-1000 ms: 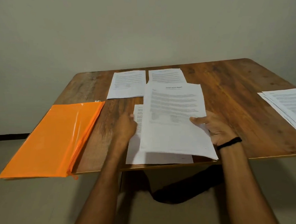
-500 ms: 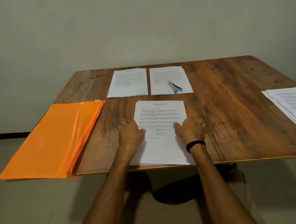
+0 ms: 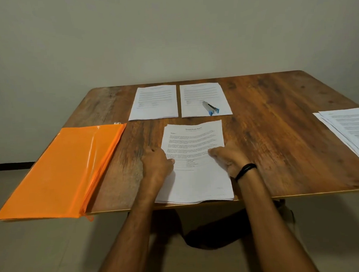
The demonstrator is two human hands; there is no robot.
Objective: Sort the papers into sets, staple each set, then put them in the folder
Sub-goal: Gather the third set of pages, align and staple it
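the stack of papers [image 3: 197, 180] — white printed sheets, edges a little uneven — lies flat at the near edge of the table [image 3: 278, 141]. left grip [image 3: 157, 164] rests on its left side, right grip [image 3: 227, 157] on its right, both released, pressing down. beyond, a stapler [image 3: 210, 108] lies on another set [image 3: 201, 93]; orange folder [image 3: 62, 173] at left.

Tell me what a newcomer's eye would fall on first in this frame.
The bright orange folder grabs attention first, lying at the left edge of the table and overhanging its near corner. Next come the left hand and right hand, resting on a paper stack at the near edge. Farther back, a stapler lies on a paper set.
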